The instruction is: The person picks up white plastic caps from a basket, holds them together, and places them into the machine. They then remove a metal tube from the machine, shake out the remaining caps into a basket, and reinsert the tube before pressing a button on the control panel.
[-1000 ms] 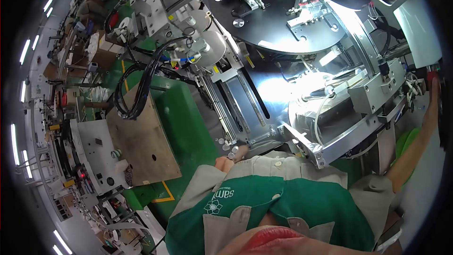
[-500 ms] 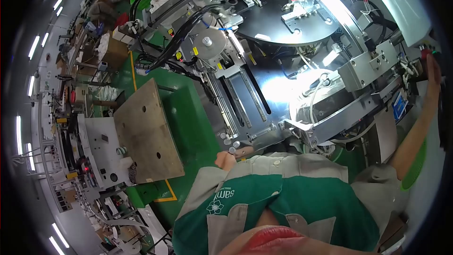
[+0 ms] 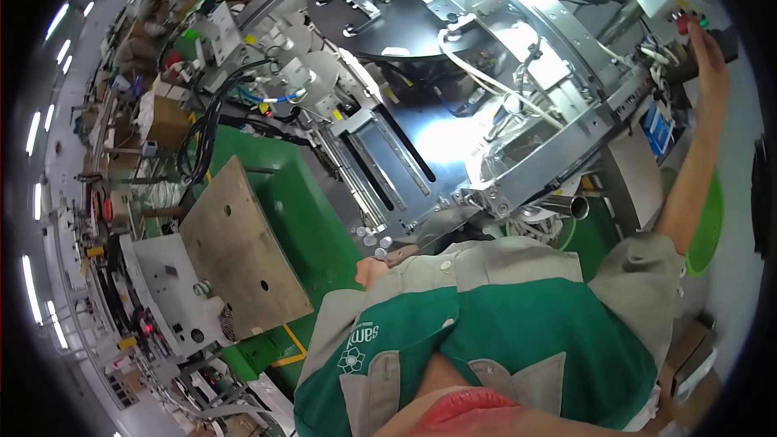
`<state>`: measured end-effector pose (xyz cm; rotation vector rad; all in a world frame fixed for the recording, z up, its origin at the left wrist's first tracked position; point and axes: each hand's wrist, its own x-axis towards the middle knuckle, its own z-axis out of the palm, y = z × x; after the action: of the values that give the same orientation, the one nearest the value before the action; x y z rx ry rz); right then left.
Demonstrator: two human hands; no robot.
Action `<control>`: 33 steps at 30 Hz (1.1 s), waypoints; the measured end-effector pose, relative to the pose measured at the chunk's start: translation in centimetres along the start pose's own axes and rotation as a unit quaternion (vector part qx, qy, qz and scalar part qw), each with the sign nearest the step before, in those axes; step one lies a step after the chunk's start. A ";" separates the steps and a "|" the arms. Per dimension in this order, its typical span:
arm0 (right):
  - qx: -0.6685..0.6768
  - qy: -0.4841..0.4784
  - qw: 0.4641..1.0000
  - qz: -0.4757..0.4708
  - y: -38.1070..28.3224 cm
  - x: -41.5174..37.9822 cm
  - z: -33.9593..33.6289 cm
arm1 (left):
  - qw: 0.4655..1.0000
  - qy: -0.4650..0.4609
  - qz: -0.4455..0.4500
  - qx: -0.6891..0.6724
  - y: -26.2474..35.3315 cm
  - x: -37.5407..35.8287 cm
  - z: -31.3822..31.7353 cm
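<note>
My right hand [image 3: 709, 57] reaches up at the far right, its fingers stretched out at a control box with a red button [image 3: 682, 24] and a green button [image 3: 702, 23]. Whether a fingertip presses a button cannot be made out. Low at the machine's front corner, my left hand [image 3: 371, 273] is closed, close to several round metal rod ends [image 3: 371, 239]. What it grips, if anything, is hidden. Before me stands the machine, with a dark round turntable [image 3: 396, 28] carrying small fixtures and a slotted metal plate [image 3: 388, 163] nearer to me.
A wooden board [image 3: 243, 251] with holes stands to the left above the green floor. Black cables [image 3: 194, 154] hang at the machine's left side. A metal rail [image 3: 558, 158] crosses its right front, with an open pipe end [image 3: 576, 207] below. A green basket [image 3: 706, 226] is beneath my right arm.
My view has shifted, so the machine appears farther left and the turntable higher. My right hand stays at the buttons. My left hand stays closed by the rod ends.
</note>
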<state>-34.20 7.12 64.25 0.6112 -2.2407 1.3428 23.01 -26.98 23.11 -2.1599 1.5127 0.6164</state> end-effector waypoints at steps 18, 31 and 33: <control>0.000 0.018 0.998 0.052 -0.3 -0.1 0.0 | 0.998 -0.002 0.046 0.038 0.4 -0.4 -1.0; -0.028 -0.016 0.995 -0.095 -5.0 -0.8 1.2 | 0.996 -0.034 0.053 0.067 -1.2 1.8 0.1; -0.095 -0.007 0.994 -0.058 -4.8 -0.5 0.9 | 0.993 -0.039 0.065 0.089 0.3 -2.4 -3.2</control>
<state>-31.11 4.29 66.88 0.6726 -2.2724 1.0588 22.37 -27.11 27.08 -1.8954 1.6120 0.5783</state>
